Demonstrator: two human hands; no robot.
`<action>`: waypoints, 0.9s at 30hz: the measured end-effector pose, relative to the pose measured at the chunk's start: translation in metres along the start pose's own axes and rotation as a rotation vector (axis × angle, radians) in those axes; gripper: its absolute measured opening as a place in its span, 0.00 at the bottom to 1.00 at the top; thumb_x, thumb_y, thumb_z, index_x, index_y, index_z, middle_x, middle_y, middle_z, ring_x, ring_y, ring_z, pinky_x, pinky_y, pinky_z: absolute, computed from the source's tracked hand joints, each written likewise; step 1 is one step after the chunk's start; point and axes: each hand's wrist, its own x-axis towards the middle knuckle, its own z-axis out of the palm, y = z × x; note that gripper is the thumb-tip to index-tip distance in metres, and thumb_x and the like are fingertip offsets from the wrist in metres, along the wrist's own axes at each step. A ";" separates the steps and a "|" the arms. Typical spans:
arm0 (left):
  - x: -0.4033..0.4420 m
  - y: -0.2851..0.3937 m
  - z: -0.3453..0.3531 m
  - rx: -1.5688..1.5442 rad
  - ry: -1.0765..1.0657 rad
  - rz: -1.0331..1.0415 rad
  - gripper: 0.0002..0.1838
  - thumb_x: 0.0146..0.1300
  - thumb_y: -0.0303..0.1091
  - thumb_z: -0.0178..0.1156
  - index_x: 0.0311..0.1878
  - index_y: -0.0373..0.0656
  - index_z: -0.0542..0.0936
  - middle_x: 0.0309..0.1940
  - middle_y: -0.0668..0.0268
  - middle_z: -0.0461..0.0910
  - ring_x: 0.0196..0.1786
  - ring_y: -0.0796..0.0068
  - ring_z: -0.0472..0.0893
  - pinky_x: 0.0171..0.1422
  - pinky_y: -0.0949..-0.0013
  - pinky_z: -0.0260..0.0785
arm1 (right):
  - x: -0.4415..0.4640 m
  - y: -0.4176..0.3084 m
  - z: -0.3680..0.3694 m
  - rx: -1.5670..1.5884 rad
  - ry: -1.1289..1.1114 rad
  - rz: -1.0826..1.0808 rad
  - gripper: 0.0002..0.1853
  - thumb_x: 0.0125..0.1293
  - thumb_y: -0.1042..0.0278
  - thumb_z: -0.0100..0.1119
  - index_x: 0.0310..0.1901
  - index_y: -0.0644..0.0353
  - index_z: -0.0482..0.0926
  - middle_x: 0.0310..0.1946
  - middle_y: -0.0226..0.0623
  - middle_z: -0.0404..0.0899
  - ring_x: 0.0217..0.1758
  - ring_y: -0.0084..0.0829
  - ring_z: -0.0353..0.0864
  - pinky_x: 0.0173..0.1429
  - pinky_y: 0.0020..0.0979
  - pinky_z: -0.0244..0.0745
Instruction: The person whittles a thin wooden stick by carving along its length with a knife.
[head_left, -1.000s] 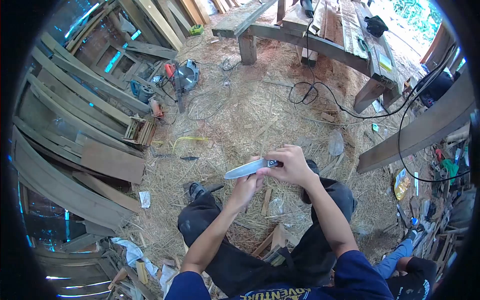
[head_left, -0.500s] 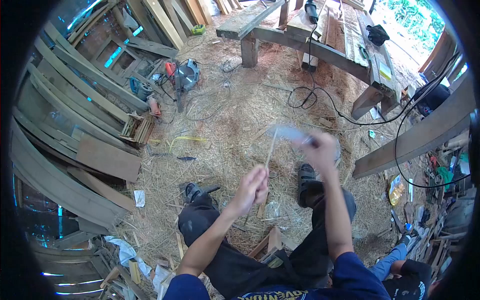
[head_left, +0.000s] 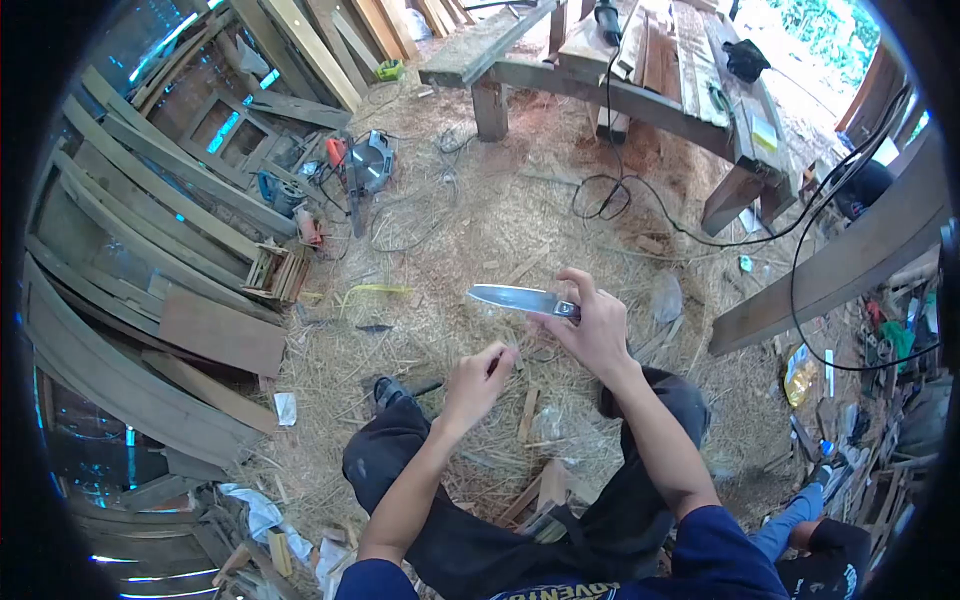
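My right hand [head_left: 597, 330] grips a knife [head_left: 515, 298] by its dark handle, with the forefinger raised. The shiny blade points left and lies above my left hand, apart from it. Below and left of the knife, my left hand [head_left: 478, 385] is closed, fingers curled against the thumb. What it holds, if anything, is hidden by the fingers. Both hands are held in front of my knees, over a floor [head_left: 450, 270] strewn with shavings and thin strips.
A wooden workbench [head_left: 640, 95] stands ahead with a black power tool [head_left: 607, 22]; its cable coils on the floor. A circular-bladed saw [head_left: 370, 162] lies ahead left. Planks [head_left: 150, 230] lean at the left. A wooden post [head_left: 830, 270] slants at the right, near another person's leg [head_left: 790, 520].
The knife, blurred beside a thin strip in my left hand before, is now still and points left. My right hand has moved left and down. The strip no longer shows clearly.
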 end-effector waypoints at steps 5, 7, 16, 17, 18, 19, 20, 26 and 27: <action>0.007 0.019 -0.012 0.414 -0.052 0.052 0.16 0.72 0.47 0.58 0.41 0.45 0.86 0.25 0.58 0.85 0.32 0.58 0.86 0.39 0.59 0.74 | -0.005 0.020 0.000 -0.272 -0.192 -0.019 0.20 0.55 0.48 0.74 0.44 0.51 0.86 0.24 0.40 0.83 0.29 0.43 0.85 0.38 0.42 0.78; 0.008 0.012 -0.017 0.534 -0.045 0.136 0.12 0.69 0.44 0.61 0.41 0.47 0.87 0.29 0.60 0.86 0.38 0.60 0.85 0.48 0.59 0.72 | -0.010 0.022 -0.001 -0.192 -0.350 0.069 0.17 0.55 0.49 0.73 0.40 0.51 0.87 0.26 0.42 0.84 0.32 0.45 0.86 0.40 0.44 0.78; 0.001 0.023 -0.015 0.294 0.845 0.249 0.16 0.69 0.37 0.64 0.56 0.40 0.79 0.64 0.55 0.70 0.71 0.59 0.65 0.73 0.45 0.52 | -0.020 0.012 0.028 0.452 -0.509 0.465 0.17 0.66 0.56 0.71 0.38 0.65 0.87 0.19 0.30 0.75 0.24 0.23 0.73 0.33 0.31 0.69; 0.003 0.018 -0.008 0.064 0.783 0.177 0.15 0.71 0.36 0.62 0.55 0.39 0.78 0.61 0.56 0.72 0.68 0.61 0.67 0.72 0.49 0.55 | -0.022 0.003 0.034 0.591 -0.461 0.499 0.15 0.66 0.58 0.72 0.38 0.65 0.88 0.19 0.26 0.74 0.25 0.20 0.70 0.32 0.29 0.67; 0.005 0.014 -0.003 -0.162 0.713 0.107 0.14 0.73 0.36 0.61 0.55 0.38 0.78 0.58 0.56 0.74 0.66 0.64 0.70 0.70 0.53 0.58 | -0.023 -0.007 0.039 0.730 -0.411 0.531 0.14 0.67 0.60 0.72 0.38 0.66 0.88 0.19 0.22 0.73 0.26 0.16 0.67 0.32 0.27 0.65; 0.006 0.010 0.000 -0.383 0.636 0.033 0.13 0.74 0.36 0.59 0.54 0.38 0.77 0.55 0.57 0.76 0.64 0.66 0.72 0.69 0.57 0.61 | -0.025 -0.010 0.047 0.846 -0.440 0.569 0.12 0.69 0.63 0.71 0.39 0.66 0.88 0.22 0.17 0.75 0.28 0.13 0.68 0.32 0.26 0.64; 0.006 0.005 0.001 -0.535 0.510 0.001 0.13 0.76 0.37 0.58 0.54 0.37 0.77 0.52 0.59 0.78 0.60 0.69 0.74 0.65 0.62 0.64 | -0.026 -0.015 0.051 0.868 -0.451 0.581 0.12 0.69 0.63 0.70 0.40 0.66 0.88 0.23 0.18 0.76 0.29 0.13 0.68 0.33 0.25 0.65; 0.008 0.021 -0.001 -0.781 0.319 -0.044 0.14 0.80 0.41 0.52 0.49 0.38 0.77 0.34 0.69 0.79 0.39 0.82 0.77 0.46 0.75 0.70 | -0.019 -0.045 0.051 0.975 -0.377 0.542 0.13 0.70 0.61 0.70 0.38 0.64 0.86 0.23 0.15 0.73 0.26 0.10 0.61 0.29 0.21 0.55; 0.009 0.015 -0.001 -0.795 0.333 -0.026 0.13 0.81 0.41 0.52 0.48 0.39 0.77 0.33 0.70 0.77 0.37 0.82 0.76 0.44 0.75 0.69 | -0.017 -0.044 0.050 0.872 -0.351 0.499 0.13 0.69 0.61 0.70 0.40 0.65 0.85 0.24 0.19 0.75 0.28 0.12 0.65 0.31 0.22 0.60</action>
